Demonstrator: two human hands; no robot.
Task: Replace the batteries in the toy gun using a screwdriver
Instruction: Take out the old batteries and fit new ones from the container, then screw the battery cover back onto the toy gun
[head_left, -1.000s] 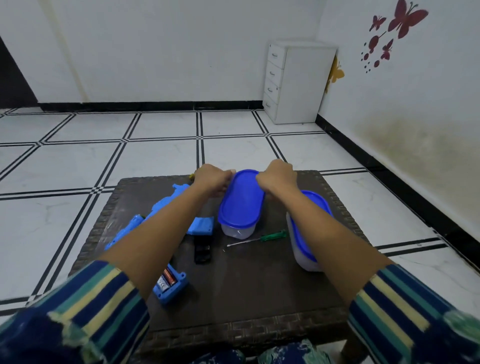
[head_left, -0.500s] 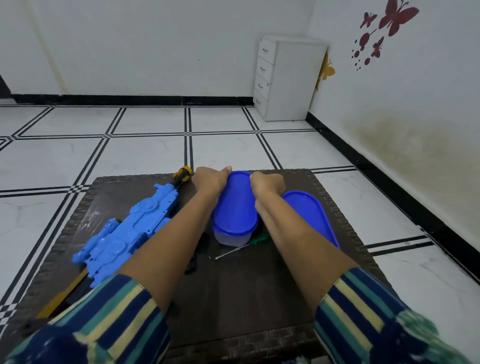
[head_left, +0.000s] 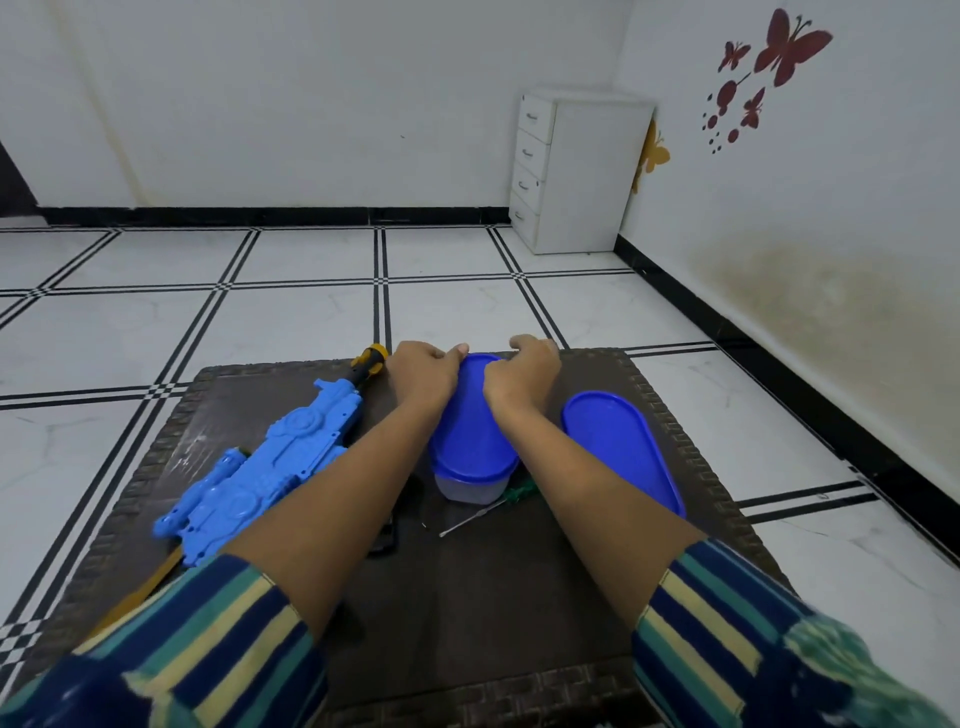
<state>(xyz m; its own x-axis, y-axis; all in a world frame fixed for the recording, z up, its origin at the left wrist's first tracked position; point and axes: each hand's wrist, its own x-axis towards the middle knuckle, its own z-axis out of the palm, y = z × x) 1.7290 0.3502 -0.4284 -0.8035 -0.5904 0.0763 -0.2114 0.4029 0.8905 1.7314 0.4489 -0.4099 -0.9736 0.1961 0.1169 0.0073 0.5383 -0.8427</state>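
Lying on the left of the table (head_left: 467, 623) is the blue toy gun (head_left: 249, 478), its muzzle pointing far. The left hand (head_left: 423, 374) and right hand (head_left: 524, 374) are gripping the far end of the central blue-lidded container (head_left: 470, 447), fingers curled over its rim. The green-handled screwdriver (head_left: 488, 510) is lying just near of it, and a second container (head_left: 618, 447) is sitting at the right.

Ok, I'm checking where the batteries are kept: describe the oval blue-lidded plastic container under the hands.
The oval container has a glossy dark-blue plastic lid on a translucent tub; I cannot make out its contents. It stands upright on the dark woven table with its lid on and its long axis pointing away from the person. The left hand and right hand grip the lid's far end. A green-handled screwdriver lies at its near end; I cannot tell whether they touch.
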